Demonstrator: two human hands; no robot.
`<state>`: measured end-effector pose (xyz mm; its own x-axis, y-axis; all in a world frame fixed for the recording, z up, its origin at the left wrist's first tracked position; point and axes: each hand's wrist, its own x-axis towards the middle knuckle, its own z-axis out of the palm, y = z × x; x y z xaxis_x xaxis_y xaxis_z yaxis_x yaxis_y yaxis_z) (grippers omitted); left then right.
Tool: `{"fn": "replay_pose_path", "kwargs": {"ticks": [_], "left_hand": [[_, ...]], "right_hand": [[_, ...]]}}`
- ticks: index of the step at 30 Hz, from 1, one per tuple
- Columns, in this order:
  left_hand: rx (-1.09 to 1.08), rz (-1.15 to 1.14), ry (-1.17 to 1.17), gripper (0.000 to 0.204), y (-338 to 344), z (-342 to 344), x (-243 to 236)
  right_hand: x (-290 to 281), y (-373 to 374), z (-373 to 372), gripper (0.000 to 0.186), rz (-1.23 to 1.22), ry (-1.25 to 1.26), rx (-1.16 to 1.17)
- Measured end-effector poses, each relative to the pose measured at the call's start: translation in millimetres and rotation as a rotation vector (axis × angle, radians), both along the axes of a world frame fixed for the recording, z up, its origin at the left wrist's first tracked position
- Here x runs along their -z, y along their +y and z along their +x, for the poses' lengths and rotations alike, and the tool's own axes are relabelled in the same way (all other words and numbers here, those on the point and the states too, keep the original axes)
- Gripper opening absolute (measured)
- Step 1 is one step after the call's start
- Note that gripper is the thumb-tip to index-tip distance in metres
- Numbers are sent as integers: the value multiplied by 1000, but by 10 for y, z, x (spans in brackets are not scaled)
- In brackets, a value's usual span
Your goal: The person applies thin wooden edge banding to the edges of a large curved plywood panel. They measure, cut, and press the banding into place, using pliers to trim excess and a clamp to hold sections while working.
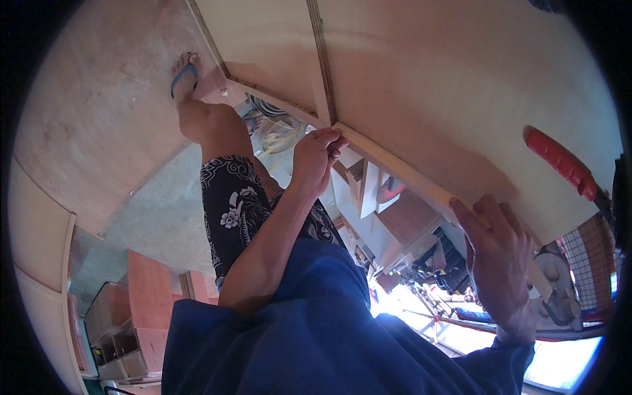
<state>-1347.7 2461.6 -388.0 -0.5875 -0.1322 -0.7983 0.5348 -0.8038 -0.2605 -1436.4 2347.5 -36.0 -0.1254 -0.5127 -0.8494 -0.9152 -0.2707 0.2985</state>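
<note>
A long pale wooden strip (401, 169) lies along the lower edge of a large plywood panel (461, 92). My left hand (316, 155) pinches the strip's upper-left end near a seam where dark-edged boards (319, 59) meet. My right hand (494, 257) grips the strip toward its lower-right end, fingers curled over it. A tool with a red handle (556, 158) rests at the right of the panel, above my right hand; its head is mostly out of view.
My sandalled foot (184, 79) rests on a plywood surface (105, 112) at upper left. Below are a grey floor (158, 210) and wooden boxes and boards (148, 289). A cluttered area with cabinet pieces (408, 217) and a wire grid (586, 257) lies beyond the panel's edge.
</note>
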Motion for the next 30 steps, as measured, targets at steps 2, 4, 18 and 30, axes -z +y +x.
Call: {"fn": "replay_pose_path", "kwargs": {"ticks": [2, 4, 18, 30], "left_hand": [[8, 18, -23, 14, -23, -16, -23], [22, 51, -51, 15, -47, -28, -48], [139, 48, -152, 15, -104, -75, -173], [215, -19, -216, 16, -67, -117, -240]], "right_hand": [[-15, -9, -9, 38, -1, 7, -6], [-39, -33, -11, 37, -18, -13, -5], [-59, -36, 21, 22, -109, 20, 114], [-149, 29, -32, 35, -51, 37, 120]]}}
